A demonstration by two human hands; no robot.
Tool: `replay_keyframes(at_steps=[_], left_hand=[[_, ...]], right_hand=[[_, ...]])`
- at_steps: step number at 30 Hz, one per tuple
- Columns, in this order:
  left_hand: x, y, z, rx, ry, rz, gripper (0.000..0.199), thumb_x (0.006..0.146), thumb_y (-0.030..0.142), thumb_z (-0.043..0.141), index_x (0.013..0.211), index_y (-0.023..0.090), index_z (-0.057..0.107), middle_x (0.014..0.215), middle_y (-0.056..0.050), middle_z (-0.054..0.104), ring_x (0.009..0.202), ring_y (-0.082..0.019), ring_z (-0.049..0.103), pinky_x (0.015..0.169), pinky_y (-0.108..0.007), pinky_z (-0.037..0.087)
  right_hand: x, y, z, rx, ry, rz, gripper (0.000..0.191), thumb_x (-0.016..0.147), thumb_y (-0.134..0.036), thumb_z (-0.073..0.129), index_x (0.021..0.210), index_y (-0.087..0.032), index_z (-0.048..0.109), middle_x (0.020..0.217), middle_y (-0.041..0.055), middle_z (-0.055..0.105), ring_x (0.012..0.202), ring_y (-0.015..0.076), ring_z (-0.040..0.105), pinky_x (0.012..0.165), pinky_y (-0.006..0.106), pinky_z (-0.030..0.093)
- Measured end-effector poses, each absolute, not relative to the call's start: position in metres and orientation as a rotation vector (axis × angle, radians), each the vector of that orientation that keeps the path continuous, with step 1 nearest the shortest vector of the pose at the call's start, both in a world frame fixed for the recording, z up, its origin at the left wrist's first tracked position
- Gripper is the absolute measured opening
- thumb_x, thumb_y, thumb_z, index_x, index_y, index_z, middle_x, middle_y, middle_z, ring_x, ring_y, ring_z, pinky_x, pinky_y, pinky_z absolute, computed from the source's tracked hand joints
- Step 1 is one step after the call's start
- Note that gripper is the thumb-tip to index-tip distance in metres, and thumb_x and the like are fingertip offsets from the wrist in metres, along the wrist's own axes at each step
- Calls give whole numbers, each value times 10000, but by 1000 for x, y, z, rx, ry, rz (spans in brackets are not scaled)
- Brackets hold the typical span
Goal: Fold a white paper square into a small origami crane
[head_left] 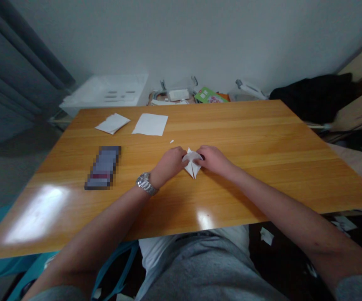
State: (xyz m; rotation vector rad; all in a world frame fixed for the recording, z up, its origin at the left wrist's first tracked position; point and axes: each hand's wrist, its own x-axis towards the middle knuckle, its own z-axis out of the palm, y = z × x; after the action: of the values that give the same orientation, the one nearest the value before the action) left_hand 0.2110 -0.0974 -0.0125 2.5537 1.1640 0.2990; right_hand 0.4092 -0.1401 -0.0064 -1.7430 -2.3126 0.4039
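A small piece of folded white paper is held between my two hands over the middle of the wooden table. It has a pointed top, a pointed lower end and a slit running down its lower half. My left hand, with a metal watch on the wrist, pinches its left edge. On the opposite edge, my right hand grips it with thumb and fingers. The fingertips are partly hidden behind the paper.
A flat white sheet and a folded white paper lie toward the back left. A tiny paper scrap sits beyond my left hand. At left lies a blurred-out phone. Behind the table are a white tray and a green booklet.
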Motion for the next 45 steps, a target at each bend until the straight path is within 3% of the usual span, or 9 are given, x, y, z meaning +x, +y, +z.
replay_keyframes(at_steps=[9, 13, 17, 22, 31, 36, 42, 45], left_hand=[[217, -93, -6, 2615, 1139, 295, 115, 862, 146, 617, 856, 110, 726, 1038, -143, 655, 842, -204, 636, 824, -324, 530], [219, -88, -1, 2613, 1165, 175, 130, 870, 176, 621, 889, 117, 736, 952, -131, 690, 845, -228, 651, 794, -333, 524], [219, -84, 1, 2558, 1172, 146, 119, 863, 200, 640, 887, 138, 739, 876, -110, 723, 790, -232, 662, 742, -334, 504], [221, -82, 9, 2519, 1144, 131, 124, 852, 181, 665, 953, 146, 728, 881, -88, 741, 776, -217, 672, 735, -309, 491], [227, -69, 15, 2502, 1149, -17, 192, 813, 188, 745, 999, 158, 714, 993, -92, 758, 877, -229, 698, 777, -294, 504], [227, -63, 13, 2477, 1146, -60, 215, 794, 204, 761, 998, 166, 705, 983, -81, 757, 854, -218, 702, 711, -270, 483], [225, -58, 15, 2415, 1138, -59, 217, 863, 342, 710, 970, 153, 703, 935, -76, 745, 760, -199, 664, 619, -272, 424], [223, -54, 12, 2349, 1137, 66, 219, 876, 292, 683, 1038, 146, 690, 978, -75, 745, 811, -192, 669, 656, -260, 440]], right_hand=[[405, -129, 6, -1872, -2345, 541, 131, 902, -261, 678, 929, -164, 761, 941, 98, 786, 844, 221, 694, 687, 286, 391], [405, -124, 10, -1862, -2332, 566, 128, 869, -243, 706, 969, -178, 752, 994, 89, 792, 871, 222, 703, 691, 279, 406], [405, -114, 13, -1895, -2320, 599, 247, 824, -249, 774, 1054, -177, 718, 1071, 86, 784, 896, 213, 706, 690, 265, 427], [401, -97, 19, -1976, -2429, 640, 322, 793, -286, 808, 1087, -186, 726, 1149, 99, 772, 945, 235, 712, 697, 272, 453], [399, -79, 28, -1988, -2453, 1013, 285, 779, -245, 817, 1052, -183, 765, 1007, 81, 796, 748, 198, 721, 611, 256, 475], [404, -70, 22, -1930, -2441, 1181, 284, 780, -254, 808, 1049, -173, 764, 945, 72, 794, 704, 182, 706, 602, 250, 490], [403, -64, 19, -1941, -2526, 1163, 237, 795, -300, 794, 977, -149, 780, 868, 77, 782, 688, 190, 698, 601, 262, 480], [403, -61, 19, -1946, -2592, 1088, 271, 790, -325, 805, 988, -142, 776, 851, 73, 778, 677, 181, 690, 591, 253, 466]])
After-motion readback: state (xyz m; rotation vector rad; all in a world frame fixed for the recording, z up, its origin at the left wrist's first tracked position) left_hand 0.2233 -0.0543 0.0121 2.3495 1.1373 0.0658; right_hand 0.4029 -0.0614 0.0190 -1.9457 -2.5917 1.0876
